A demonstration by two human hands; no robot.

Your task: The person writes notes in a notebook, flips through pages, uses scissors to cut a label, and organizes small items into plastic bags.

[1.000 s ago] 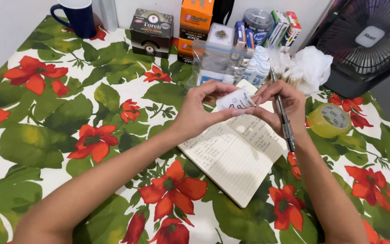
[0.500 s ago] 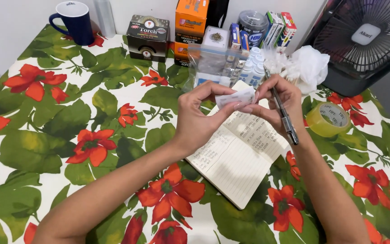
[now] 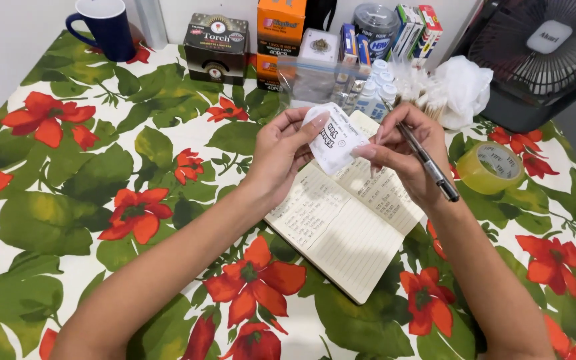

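A small white paper slip [image 3: 336, 138] with dark print, slightly crumpled and curved, is pinched between both hands just above the open notebook [image 3: 348, 217]. The left hand [image 3: 281, 155] is closed on the slip's left edge, thumb and fingertips narrow on the paper. The right hand [image 3: 401, 150] is clamped on the slip's right edge with thumb and forefinger, while a slim pen [image 3: 427, 160] with a metallic grey barrel and dark tip is kept tucked across the same hand, angled down and away from the notebook.

The notebook is laid flat and tilted on the glossy floral tablecloth [image 3: 101, 187], with cream lined pages, the upper parts covered in handwriting. A roll of yellowish clear tape [image 3: 490, 167] is seen to the right of the notebook. Behind the notebook, a clear zip bag [image 3: 315, 80], small white-capped bottles [image 3: 375, 90] and a crumpled white plastic bag [image 3: 465, 87] are grouped. Further behind, cardboard boxes, one black [image 3: 216, 47] and one orange [image 3: 281, 33], are lined against the wall. A dark blue glazed mug [image 3: 101, 27] is placed far left of the notebook, a black fan [image 3: 541, 60] far right.
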